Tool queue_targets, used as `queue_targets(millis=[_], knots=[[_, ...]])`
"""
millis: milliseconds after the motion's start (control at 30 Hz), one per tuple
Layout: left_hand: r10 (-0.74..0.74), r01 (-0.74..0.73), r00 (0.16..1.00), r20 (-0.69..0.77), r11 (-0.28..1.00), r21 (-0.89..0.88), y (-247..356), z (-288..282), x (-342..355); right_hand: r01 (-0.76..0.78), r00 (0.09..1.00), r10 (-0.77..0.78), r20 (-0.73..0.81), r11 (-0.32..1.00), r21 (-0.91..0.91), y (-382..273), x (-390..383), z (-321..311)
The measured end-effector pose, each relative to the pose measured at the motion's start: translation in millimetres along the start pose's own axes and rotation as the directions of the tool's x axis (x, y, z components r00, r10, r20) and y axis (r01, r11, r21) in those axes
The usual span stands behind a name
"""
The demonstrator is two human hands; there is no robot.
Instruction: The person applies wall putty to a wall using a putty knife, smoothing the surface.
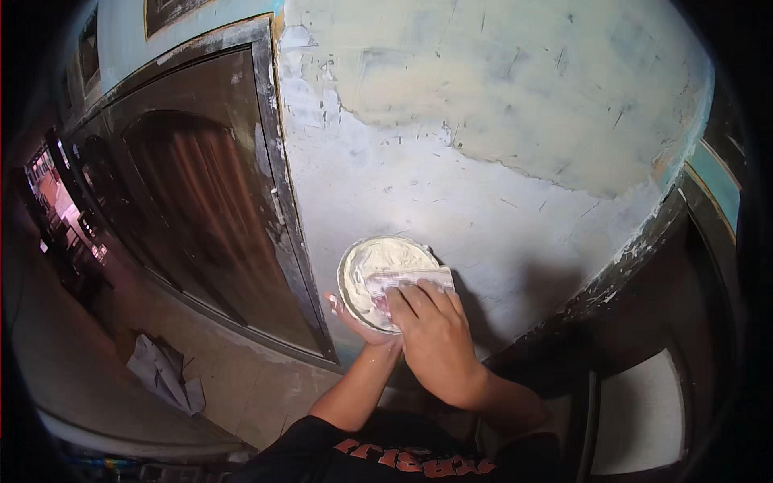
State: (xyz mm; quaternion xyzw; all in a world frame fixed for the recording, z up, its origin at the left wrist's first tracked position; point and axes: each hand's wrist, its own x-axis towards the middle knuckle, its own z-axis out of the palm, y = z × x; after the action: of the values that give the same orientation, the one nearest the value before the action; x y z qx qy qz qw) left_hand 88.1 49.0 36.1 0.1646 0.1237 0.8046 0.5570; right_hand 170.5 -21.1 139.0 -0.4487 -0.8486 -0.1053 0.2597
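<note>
My left hand [360,323] supports a round tub [341,283] from below, its fingers curled round the left side and smeared with white. Inside the tub lies thick cream-white filler paste [390,254], swirled on top. My right hand [431,322] is closed on a flat, wide scraper [435,278] held over the right part of the tub. Paste coats the scraper, and its edge meets the paste. Part of the scraper is hidden beneath my fingers.
Ahead stands a wall [483,205] with a whitish lower patch and a rough, greenish upper coat. A dark wooden door [193,185] in a worn frame is on the left. Crumpled sheet material [165,374] lies on the tiled floor [250,394]. A pale panel [642,419] stands at lower right.
</note>
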Motion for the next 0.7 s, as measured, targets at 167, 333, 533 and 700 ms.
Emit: queue_targets(millis=[167,333,533,700], knots=[[-0.015,0.125,0.969,0.247,0.892,-0.435,5,-5,6,0.028,0.999,-0.028,0.018,1.0,-0.007,-6,-5,-2],[0.096,0.323,0.92,0.379,0.36,-0.875,9,-8,3,0.057,0.998,-0.058,0.014,0.998,0.028,-10,7,-2],[-0.038,0.042,0.999,0.019,0.963,-0.265,18,-8,15,0.172,0.984,-0.175,0.039,0.982,0.079,-13,-3,-25],[-0.094,0.137,0.985,0.145,0.936,-0.325,35,3,6,0.211,0.977,-0.213,0.003,0.972,0.102,-12,-9,-26]])
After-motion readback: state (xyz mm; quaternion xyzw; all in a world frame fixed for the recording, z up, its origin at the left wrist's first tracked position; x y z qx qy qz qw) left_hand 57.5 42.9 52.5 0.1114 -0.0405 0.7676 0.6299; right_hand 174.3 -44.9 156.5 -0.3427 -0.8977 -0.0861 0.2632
